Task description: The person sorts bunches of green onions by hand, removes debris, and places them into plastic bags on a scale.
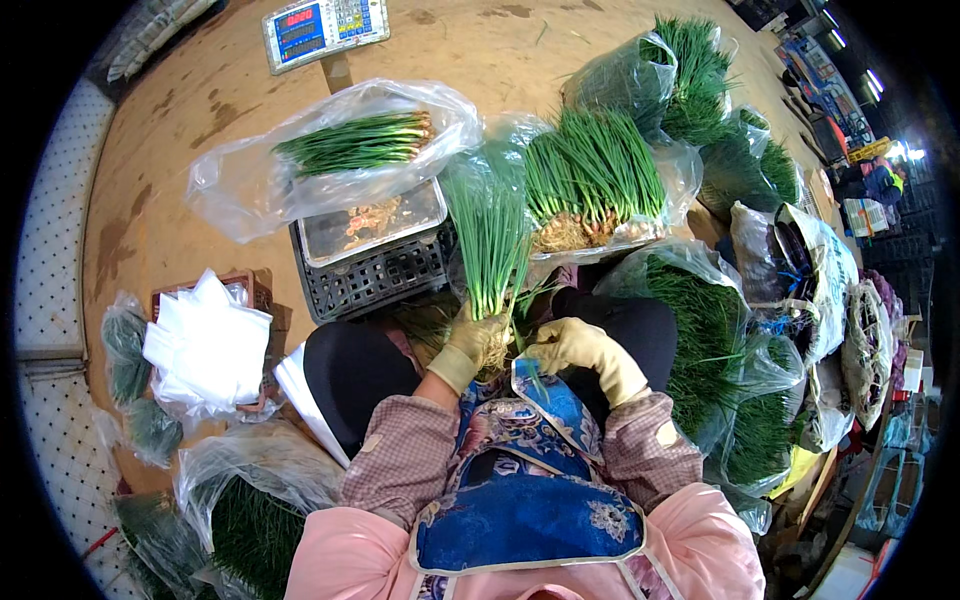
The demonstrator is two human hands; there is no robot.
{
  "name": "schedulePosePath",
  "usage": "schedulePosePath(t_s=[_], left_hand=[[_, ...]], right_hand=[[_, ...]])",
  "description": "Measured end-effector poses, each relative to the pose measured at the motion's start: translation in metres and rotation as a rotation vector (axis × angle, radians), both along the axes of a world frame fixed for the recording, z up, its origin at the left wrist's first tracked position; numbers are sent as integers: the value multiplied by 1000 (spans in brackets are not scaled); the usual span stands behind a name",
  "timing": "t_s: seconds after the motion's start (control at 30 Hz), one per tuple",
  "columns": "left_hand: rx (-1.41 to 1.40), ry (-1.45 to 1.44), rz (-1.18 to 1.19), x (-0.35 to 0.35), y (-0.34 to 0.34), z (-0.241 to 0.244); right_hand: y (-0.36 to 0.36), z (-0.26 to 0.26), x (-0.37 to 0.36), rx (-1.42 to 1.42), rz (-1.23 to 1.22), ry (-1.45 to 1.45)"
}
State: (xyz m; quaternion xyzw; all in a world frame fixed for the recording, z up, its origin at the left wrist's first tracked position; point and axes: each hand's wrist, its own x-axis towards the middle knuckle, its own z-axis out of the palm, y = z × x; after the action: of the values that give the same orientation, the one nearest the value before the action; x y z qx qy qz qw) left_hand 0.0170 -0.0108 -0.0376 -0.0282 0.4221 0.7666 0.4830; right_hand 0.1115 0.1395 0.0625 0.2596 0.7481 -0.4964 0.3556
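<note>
My left hand (477,343), in a pale rubber glove, grips a bunch of green onions (489,247) near its roots, the leaves pointing away from me. My right hand (564,351), gloved too, is beside the roots with fingers bent; whether it pinches a leaf or root is unclear. Ahead to the right, more green onions (596,176) lie with their roots towards me on plastic. Ahead to the left, another bunch (360,141) lies in a clear plastic bag (247,176), over a metal tray (375,225) on a black plastic crate (375,285).
A digital scale display (326,31) stands at the top. White plastic bags (210,345) lie on a brown crate (259,292) at left. Bags of greens (694,337) stand close at right, others (255,525) at lower left. A person (881,182) is far off at right.
</note>
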Motion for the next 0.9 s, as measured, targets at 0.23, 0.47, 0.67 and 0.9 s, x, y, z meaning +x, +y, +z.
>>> schedulePosePath(t_s=[0.23, 0.47, 0.67, 0.9], left_hand=[[-331, 929, -184, -2, 2, 0], [77, 174, 85, 1, 16, 28], [-286, 1017, -195, 18, 7, -1], [8, -23, -208, 1, 2, 47]], right_hand=[[-39, 8, -38, 280, -450, 336], [-31, -60, -21, 229, -656, 473], [-43, -54, -25, -285, -938, 424], [-36, -58, -18, -130, -651, 549]])
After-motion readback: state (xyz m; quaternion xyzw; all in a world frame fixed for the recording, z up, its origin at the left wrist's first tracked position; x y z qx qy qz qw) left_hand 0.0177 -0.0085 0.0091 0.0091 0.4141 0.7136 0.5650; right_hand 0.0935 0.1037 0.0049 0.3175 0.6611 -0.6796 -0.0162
